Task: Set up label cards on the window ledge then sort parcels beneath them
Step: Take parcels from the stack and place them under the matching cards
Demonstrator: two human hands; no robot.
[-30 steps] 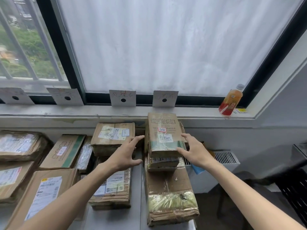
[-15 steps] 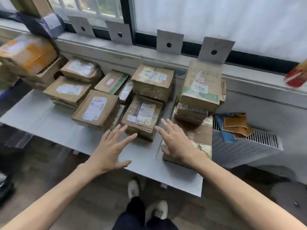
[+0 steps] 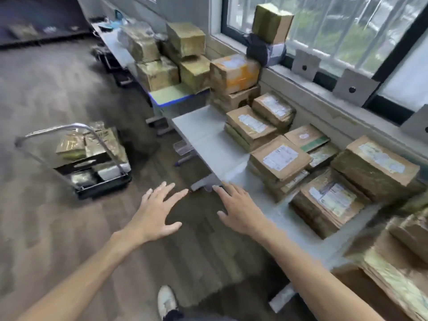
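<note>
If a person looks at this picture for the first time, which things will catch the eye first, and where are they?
First the two bare arms reaching in from below, left hand and right hand both spread open and holding nothing. Next, the many brown parcels piled on the grey table under the window, at right. Then the trolley loaded with more parcels, on the floor at left.

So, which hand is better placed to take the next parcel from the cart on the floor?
Probably the left hand: it is open, empty and on the cart's side. The right hand, also open, hovers near the table.
</note>
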